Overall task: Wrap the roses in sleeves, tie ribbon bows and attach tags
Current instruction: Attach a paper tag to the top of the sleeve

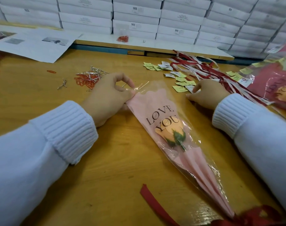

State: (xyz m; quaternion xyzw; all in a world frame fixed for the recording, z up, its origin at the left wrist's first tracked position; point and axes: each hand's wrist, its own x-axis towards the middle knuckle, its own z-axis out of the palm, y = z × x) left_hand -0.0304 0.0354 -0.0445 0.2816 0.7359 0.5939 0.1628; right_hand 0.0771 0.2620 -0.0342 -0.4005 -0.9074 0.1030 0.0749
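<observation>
The left hand (109, 97) pinches the open top edge of the pink sleeve (155, 105). The right hand (207, 95) is curled at the opposite edge, and I cannot tell whether it grips anything. The rose (170, 132) lies inside the sleeve on the tabletop (106, 160), with a red ribbon (155, 204) at the narrow end.

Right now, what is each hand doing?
Left hand: pinches the sleeve at its top edge.
Right hand: fingers curled by the tags; hold cannot be told.

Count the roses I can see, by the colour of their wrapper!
Pink-sleeve rose: 1
Red-sleeve rose: 1
Total: 2 that show. The blurry right edge may hide more.
</observation>
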